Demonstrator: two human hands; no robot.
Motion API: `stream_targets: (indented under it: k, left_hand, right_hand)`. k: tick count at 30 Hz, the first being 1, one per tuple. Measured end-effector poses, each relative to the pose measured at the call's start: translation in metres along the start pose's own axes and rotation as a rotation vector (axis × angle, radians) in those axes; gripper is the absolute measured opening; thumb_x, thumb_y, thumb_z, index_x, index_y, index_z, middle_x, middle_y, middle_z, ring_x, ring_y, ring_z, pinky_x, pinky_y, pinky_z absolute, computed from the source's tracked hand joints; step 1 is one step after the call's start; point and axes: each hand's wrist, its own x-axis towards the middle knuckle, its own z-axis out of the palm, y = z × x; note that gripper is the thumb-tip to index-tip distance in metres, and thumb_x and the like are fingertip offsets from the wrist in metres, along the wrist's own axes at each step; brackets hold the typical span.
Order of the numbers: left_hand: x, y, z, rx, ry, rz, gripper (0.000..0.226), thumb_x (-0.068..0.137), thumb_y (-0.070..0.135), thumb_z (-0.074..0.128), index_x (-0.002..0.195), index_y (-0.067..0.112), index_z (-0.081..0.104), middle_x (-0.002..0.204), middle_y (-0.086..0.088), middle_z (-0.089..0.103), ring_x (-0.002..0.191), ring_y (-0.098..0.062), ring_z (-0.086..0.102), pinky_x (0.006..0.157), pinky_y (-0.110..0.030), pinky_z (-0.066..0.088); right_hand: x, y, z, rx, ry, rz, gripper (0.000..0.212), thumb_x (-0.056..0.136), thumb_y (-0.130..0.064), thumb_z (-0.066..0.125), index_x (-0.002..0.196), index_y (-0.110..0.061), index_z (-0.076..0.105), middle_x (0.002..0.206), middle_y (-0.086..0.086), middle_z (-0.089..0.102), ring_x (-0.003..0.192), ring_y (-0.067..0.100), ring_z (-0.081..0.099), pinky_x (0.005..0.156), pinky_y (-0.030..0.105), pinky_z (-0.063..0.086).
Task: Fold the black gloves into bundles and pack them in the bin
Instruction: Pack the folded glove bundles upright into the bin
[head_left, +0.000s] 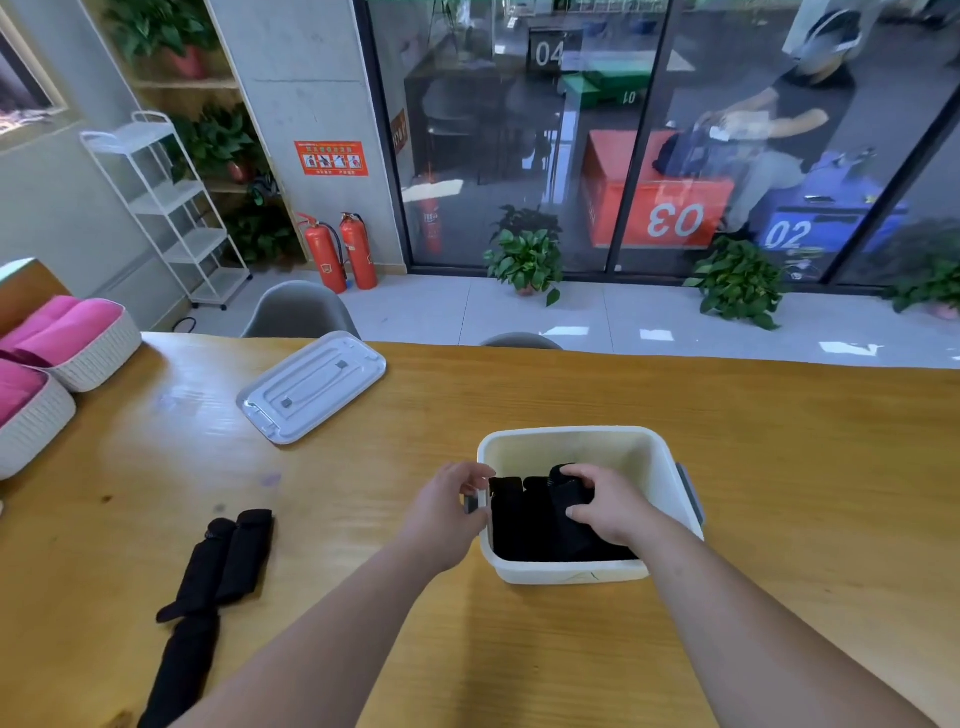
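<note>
3 signs (675, 221) read 04, 03, 02; right hand (605, 506) grips gloves (524, 525).

**Counter Layout**

The bin (571, 569) stands on the counter (779, 441). Folded bundles (519, 525) sit in the bin, apparently side by side. Loose gloves (218, 566) lie on the counter left of the bin. The lid (311, 387) lies behind them, and two baskets (98, 358) stand at the far left.

Wooden desk (779, 493), white bin (571, 569) near the middle, clear lid (311, 387) beyond it to the left, black gloves (208, 587) at front left, two white baskets (88, 358) at left edge
</note>
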Motion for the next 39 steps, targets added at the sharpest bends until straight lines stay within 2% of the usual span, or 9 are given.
stream_targets:
  k: [4,8,12,20,26,31,35,37,39]
  left_hand:
    - [-0.001,-0.002,0.003,0.0,0.001,0.025,0.044,0.092,0.012,0.071,0.122,0.045,0.064,0.117,0.021,0.059,0.111,0.007,0.056,0.09,-0.015,0.048]
    - [-0.002,-0.005,0.007,-0.039,0.023,0.022,0.045,0.092,0.01,0.071,0.123,0.042,0.067,0.117,0.022,0.059,0.112,0.006,0.056,0.094,-0.019,0.05]
    - [-0.002,-0.008,0.009,-0.076,0.036,0.034,0.045,0.091,0.008,0.072,0.124,0.039,0.068,0.12,0.021,0.059,0.114,0.003,0.058,0.095,-0.019,0.051]
    - [-0.004,-0.009,0.008,-0.099,0.034,0.045,0.043,0.092,0.011,0.074,0.125,0.038,0.068,0.12,0.02,0.06,0.115,0.003,0.057,0.098,-0.025,0.054]
    - [-0.005,-0.008,0.008,-0.122,0.044,0.04,0.043,0.092,0.011,0.074,0.124,0.039,0.069,0.119,0.02,0.06,0.115,0.003,0.057,0.1,-0.027,0.055]
    - [-0.005,-0.008,0.007,-0.113,0.038,0.039,0.043,0.093,0.012,0.075,0.124,0.04,0.068,0.12,0.02,0.06,0.115,0.003,0.058,0.1,-0.027,0.055]
    - [-0.005,-0.008,0.007,-0.119,0.035,0.039,0.041,0.093,0.013,0.075,0.123,0.04,0.068,0.12,0.02,0.06,0.115,0.003,0.058,0.099,-0.025,0.054]
    - [-0.006,-0.008,0.006,-0.114,0.037,0.039,0.041,0.093,0.014,0.075,0.123,0.041,0.068,0.12,0.021,0.06,0.115,0.003,0.058,0.097,-0.021,0.054]
    - [-0.007,-0.008,0.006,-0.114,0.037,0.038,0.04,0.093,0.013,0.075,0.123,0.04,0.068,0.12,0.021,0.06,0.114,0.004,0.057,0.094,-0.015,0.051]
  right_hand:
    - [0.008,0.005,0.013,-0.003,0.002,0.026,0.068,0.089,-0.018,0.082,0.147,-0.043,0.058,0.141,-0.003,0.061,0.127,0.018,0.06,0.105,0.036,0.053]
    - [0.012,0.006,0.018,0.035,-0.005,0.03,0.067,0.089,-0.019,0.084,0.146,-0.044,0.059,0.138,-0.004,0.062,0.128,0.018,0.06,0.104,0.034,0.052]
    - [0.019,0.008,0.021,0.094,-0.025,0.039,0.067,0.085,-0.025,0.086,0.142,-0.047,0.061,0.136,-0.008,0.066,0.128,0.014,0.061,0.111,0.042,0.052]
    - [0.021,0.004,0.03,-0.057,-0.022,0.025,0.071,0.084,-0.024,0.088,0.143,-0.052,0.059,0.136,-0.01,0.065,0.127,0.016,0.062,0.106,0.036,0.052]
    - [0.025,0.008,0.03,-0.019,-0.023,0.022,0.071,0.082,-0.027,0.09,0.141,-0.053,0.059,0.136,-0.01,0.067,0.123,0.015,0.065,0.108,0.04,0.053]
    - [0.022,0.004,0.034,-0.136,0.032,0.001,0.079,0.079,-0.034,0.093,0.147,-0.048,0.056,0.139,-0.006,0.063,0.124,0.019,0.062,0.106,0.036,0.051]
    - [0.02,-0.003,0.033,-0.245,0.14,0.017,0.081,0.076,-0.039,0.094,0.147,-0.043,0.055,0.135,-0.002,0.054,0.115,0.021,0.061,0.093,0.037,0.054]
    - [0.02,-0.003,0.033,-0.232,0.139,0.007,0.075,0.076,-0.037,0.094,0.142,-0.042,0.06,0.122,-0.003,0.063,0.102,0.017,0.065,0.087,0.036,0.056]
    - [0.02,-0.002,0.034,-0.167,0.095,-0.011,0.067,0.078,-0.031,0.093,0.138,-0.04,0.065,0.097,-0.007,0.069,0.087,0.012,0.067,0.078,0.03,0.055]
